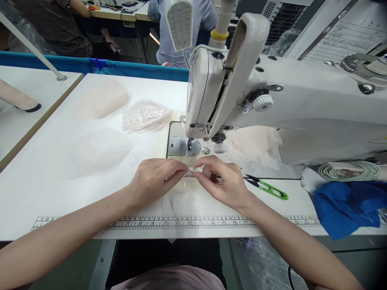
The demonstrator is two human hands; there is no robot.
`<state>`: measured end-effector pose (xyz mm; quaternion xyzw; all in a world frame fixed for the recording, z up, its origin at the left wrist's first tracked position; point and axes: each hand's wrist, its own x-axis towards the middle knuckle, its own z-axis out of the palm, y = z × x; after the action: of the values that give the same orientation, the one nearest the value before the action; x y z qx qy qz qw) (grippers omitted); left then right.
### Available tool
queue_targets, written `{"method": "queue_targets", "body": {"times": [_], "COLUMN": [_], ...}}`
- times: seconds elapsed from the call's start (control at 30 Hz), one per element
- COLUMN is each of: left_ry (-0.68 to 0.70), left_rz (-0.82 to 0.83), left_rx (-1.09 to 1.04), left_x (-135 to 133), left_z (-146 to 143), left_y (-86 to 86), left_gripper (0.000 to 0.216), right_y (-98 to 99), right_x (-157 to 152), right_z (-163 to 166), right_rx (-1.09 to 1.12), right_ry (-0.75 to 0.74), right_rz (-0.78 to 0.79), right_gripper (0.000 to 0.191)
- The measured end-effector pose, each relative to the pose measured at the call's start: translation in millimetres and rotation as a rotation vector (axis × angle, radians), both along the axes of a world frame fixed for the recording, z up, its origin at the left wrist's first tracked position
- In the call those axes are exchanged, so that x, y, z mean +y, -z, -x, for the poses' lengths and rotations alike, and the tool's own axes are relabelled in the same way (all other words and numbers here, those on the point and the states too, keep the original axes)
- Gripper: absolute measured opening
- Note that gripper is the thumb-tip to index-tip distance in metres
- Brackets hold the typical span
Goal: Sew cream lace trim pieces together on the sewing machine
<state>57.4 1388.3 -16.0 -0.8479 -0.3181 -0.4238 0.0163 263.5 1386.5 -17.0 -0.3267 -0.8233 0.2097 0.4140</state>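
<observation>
My left hand (159, 176) and my right hand (222, 179) meet just in front of the sewing machine's needle plate (178, 146). Both pinch a small piece of thin, whitish sheer fabric (191, 170) between thumb and forefinger. More of this pale material seems to hang below, faint against the white table. The white sewing machine (281, 92) stands beyond my hands, its presser foot over the plate. Right of my right hand lie green-handled thread snips (269, 188).
A stack of white lace pieces (145, 117) and pale sheer pieces (104, 98) lie at left. Further pale fabric (254, 143) sits under the machine arm. At right are blue cloth (347, 205) and coiled cord (349, 170). A printed ruler (178, 222) edges the table. Two people sit behind.
</observation>
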Motion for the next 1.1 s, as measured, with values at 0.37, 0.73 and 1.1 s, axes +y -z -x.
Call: {"method": "queue_targets", "body": {"times": [0.37, 0.73, 1.1], "left_ry": [0.01, 0.011, 0.014], "left_rz": [0.008, 0.005, 0.007], "left_rx": [-0.011, -0.002, -0.007], "left_x": [0.0, 0.3, 0.8], "left_z": [0.5, 1.3, 1.3], "left_y": [-0.2, 0.7, 0.5], "left_gripper": [0.008, 0.007, 0.008], "right_y": [0.1, 0.4, 0.6], "right_x": [-1.0, -0.9, -0.5], "right_z": [0.1, 0.0, -0.1], "right_rx": [0.001, -0.004, -0.005], "right_ry": [0.023, 0.02, 0.018], "right_rz": [-0.029, -0.014, -0.006], "right_gripper": [0.01, 0.01, 0.009]}}
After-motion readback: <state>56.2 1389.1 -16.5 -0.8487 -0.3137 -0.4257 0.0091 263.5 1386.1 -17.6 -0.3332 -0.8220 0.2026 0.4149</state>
